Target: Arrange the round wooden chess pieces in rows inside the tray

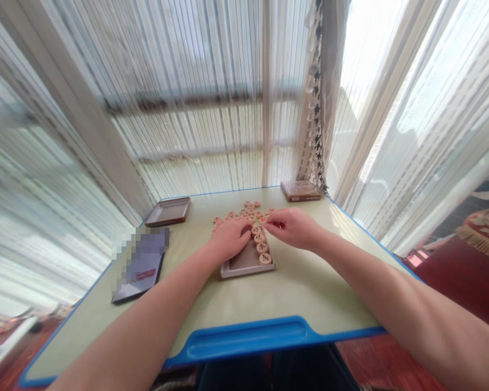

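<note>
"What's at your far left?"

"On the pale, blue-edged table [89, 320] I have a dark flat slab [144, 266], its upper left blurred into blocks. Just beyond it sits an open shallow brown box [169, 212]."

"And your left hand?"

"My left hand [230, 238] lies over the far left part of a pale tray [248, 270], palm down, fingers stretched forward, thumb beside the discs. I can't tell whether anything is under those fingers."

"Where are the discs?"

"Some loose discs [251, 212] are scattered past the tray, a few of them marked in red. Then, along the tray's right wall, four dark-lettered discs [262, 248] lie in a line, faces up."

"Your right hand?"

"My right hand [291, 227] is at the tray's far right corner, fingertips drawn close together near the furthest lined-up disc. Whether they pinch one, I can't tell."

"Anything further right?"

"A closed box [300, 191] at the table's far edge, and well off the table, a fringed red cloth [487, 228]."
</note>
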{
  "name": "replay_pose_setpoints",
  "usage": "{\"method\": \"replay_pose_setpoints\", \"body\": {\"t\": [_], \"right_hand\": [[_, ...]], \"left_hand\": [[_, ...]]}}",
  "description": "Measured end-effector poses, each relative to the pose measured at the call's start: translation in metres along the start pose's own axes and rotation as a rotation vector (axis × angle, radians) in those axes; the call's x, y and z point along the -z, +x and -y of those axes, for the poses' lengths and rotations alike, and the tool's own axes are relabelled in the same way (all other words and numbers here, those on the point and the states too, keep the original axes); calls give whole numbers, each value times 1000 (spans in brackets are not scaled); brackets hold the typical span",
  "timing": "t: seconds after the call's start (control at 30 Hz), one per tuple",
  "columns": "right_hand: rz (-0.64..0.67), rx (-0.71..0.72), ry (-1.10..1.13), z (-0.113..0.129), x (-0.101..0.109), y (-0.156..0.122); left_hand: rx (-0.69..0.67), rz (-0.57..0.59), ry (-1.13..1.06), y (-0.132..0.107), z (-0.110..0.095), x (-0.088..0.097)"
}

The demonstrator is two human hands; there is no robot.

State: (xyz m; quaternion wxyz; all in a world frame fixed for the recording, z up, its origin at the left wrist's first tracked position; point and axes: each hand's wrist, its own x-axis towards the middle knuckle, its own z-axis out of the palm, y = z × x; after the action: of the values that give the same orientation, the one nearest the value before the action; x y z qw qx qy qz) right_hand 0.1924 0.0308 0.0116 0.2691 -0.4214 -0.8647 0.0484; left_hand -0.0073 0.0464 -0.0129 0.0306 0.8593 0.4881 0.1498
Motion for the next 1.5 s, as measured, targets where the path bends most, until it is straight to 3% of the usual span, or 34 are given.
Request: {"method": "replay_pose_setpoints", "body": {"t": [0.1,0.17,0.27,0.47,0.67,0.93,1.13,1.33,1.5], "right_hand": [[-160,-130,-59,-25,-5,4],[-132,-184,-112,-45,-11,5],[-5,-133,-146,-63,-19,6],[78,-55,-179,-53,-28,14],[32,-72,-276,-47,-20,14],[30,-314,-207,-45,-25,16],[-134,-118,75,-24,-21,12],[-224,58,313,0,-25,8],[-239,118,263,3,-25,7]], "left_hand": [[12,-3,17,1,-2,0],[21,-13,31,1,-3,0],[25,-27,37,0,-4,0],[13,-33,14,0,-3,0],[16,-30,-38,0,5,-1],[43,-59,-79,-2,7,-1],[88,-223,-324,-3,1,9],[94,-163,-649,-4,1,12],[123,-89,-839,-4,2,12]]}}
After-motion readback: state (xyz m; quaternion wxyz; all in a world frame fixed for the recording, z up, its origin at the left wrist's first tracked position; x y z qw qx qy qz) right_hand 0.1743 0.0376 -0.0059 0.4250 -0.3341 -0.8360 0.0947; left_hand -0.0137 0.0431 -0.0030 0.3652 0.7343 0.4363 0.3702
